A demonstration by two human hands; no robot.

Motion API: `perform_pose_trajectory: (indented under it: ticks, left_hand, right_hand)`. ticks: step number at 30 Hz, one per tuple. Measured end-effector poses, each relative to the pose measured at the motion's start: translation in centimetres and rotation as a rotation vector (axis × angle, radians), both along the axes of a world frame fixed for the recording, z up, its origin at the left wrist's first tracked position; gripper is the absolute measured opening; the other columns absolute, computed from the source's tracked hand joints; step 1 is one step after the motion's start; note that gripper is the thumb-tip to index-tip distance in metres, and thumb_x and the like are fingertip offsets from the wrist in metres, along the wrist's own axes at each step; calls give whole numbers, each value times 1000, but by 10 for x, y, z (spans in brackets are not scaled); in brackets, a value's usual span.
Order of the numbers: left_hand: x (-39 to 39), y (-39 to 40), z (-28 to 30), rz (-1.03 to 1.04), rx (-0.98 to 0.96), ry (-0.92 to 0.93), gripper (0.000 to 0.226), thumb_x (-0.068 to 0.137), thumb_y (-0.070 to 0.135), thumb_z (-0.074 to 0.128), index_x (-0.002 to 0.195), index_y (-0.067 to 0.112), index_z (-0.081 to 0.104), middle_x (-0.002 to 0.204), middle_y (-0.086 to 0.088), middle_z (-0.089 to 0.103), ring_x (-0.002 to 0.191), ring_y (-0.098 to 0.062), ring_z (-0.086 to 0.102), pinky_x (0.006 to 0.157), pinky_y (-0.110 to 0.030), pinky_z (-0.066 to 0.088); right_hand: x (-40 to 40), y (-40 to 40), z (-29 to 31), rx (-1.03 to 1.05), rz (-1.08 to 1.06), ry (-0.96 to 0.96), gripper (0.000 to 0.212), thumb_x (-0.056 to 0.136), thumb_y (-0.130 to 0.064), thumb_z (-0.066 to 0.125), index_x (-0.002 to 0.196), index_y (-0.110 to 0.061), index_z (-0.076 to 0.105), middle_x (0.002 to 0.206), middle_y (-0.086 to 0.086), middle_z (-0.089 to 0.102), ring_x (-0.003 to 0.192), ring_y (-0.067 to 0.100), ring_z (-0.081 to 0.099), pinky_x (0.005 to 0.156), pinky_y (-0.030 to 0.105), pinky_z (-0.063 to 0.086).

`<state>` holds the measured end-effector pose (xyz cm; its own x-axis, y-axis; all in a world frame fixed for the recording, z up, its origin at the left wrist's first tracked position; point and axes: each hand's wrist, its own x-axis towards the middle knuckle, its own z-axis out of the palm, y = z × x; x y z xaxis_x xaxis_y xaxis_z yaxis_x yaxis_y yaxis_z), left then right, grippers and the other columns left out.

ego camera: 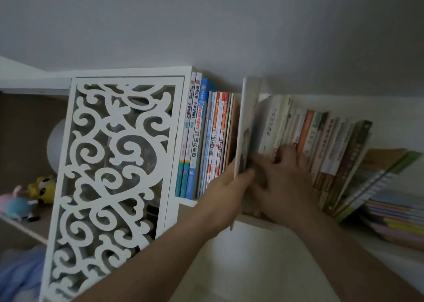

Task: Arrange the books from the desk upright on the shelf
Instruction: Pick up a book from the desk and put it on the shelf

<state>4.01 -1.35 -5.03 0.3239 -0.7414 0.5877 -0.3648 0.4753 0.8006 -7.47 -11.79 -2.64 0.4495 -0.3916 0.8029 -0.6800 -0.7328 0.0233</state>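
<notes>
A tall thin white book stands upright in the gap between two rows of books on the white shelf. My left hand grips its lower spine edge, thumb on the right face. My right hand presses with spread fingers against the leaning row of books to the right, holding them away from the gap. Left of the gap, a row of upright books with blue, white and red spines stands against the shelf's side panel.
A white carved scrollwork panel fronts the left compartment. Soft toys lie on a lower shelf at far left. A flat stack of pastel books lies at the far right beside slanting books.
</notes>
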Motion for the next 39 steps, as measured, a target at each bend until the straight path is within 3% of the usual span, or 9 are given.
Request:
perform_pose_trajectory:
  ticks: [3, 7, 13, 16, 22, 25, 29, 35, 39]
  left_hand:
    - [23, -15, 3, 507, -22, -238, 19, 102, 33, 56, 117, 22, 60, 106, -5, 72, 90, -18, 69, 80, -39, 62]
    - [42, -25, 4, 720, -338, -498, 37, 104, 45, 46, 137, 31, 37, 106, 5, 69, 83, -12, 67, 67, -35, 59]
    - [51, -62, 0, 889, -436, -598, 24, 105, 34, 49, 124, 22, 55, 109, 1, 61, 98, -14, 52, 86, -35, 48]
    - [54, -76, 0, 1024, -430, -675, 19, 100, 37, 49, 106, 20, 57, 103, -3, 56, 92, -17, 46, 79, -34, 40]
    - [64, -67, -10, 631, -540, -536, 11, 102, 38, 55, 109, 29, 53, 87, 28, 44, 97, 17, 46, 79, -23, 43]
    - [68, -68, -16, 607, -542, -581, 21, 98, 48, 56, 103, 28, 56, 82, 21, 53, 85, 2, 51, 81, -29, 48]
    - [70, -72, -19, 624, -589, -641, 21, 98, 47, 54, 91, 27, 57, 84, 19, 51, 82, -1, 46, 81, -28, 41]
    - [74, -79, -18, 674, -550, -646, 19, 94, 40, 67, 86, 28, 54, 86, 17, 50, 85, -6, 45, 79, -34, 44]
    - [74, -78, -18, 674, -600, -597, 19, 90, 35, 75, 94, 21, 62, 97, 9, 50, 94, -8, 40, 81, -24, 38]
  right_hand:
    - [-1, -2, -2, -43, 13, -67, 65, 83, -72, 39, 142, -48, 50, 126, 4, 34, 115, 30, 35, 89, 42, 44]
    - [3, -3, -6, -60, -23, -66, 73, 82, -76, 31, 149, -49, 39, 127, 3, 31, 114, 28, 33, 86, 40, 42]
    - [10, -11, -11, -153, -50, -79, 91, 85, -83, 38, 162, -45, 8, 122, 6, 38, 103, 24, 37, 79, 37, 42]
    - [14, -14, -10, -143, -73, -97, 104, 78, -88, 44, 164, -42, 7, 122, 3, 40, 103, 22, 38, 80, 36, 45]
    - [19, -19, -16, -192, -88, -105, 90, 86, -80, 49, 163, -40, 24, 119, 6, 46, 101, 27, 42, 77, 40, 46]
    - [21, -20, -19, -234, -60, -130, 79, 96, -73, 42, 163, -34, 28, 119, 9, 49, 100, 29, 44, 76, 42, 48]
    - [24, -20, -18, -230, 2, -162, 73, 100, -60, 34, 164, -27, 26, 122, 5, 51, 104, 25, 42, 79, 40, 45]
    - [37, -15, -14, -253, -48, -104, 66, 94, -48, 60, 156, -37, 40, 116, 4, 45, 101, 28, 40, 75, 41, 45]
    - [33, -18, -15, -277, -29, -99, 56, 98, -48, 46, 153, -37, 45, 115, 6, 45, 101, 30, 41, 78, 41, 43]
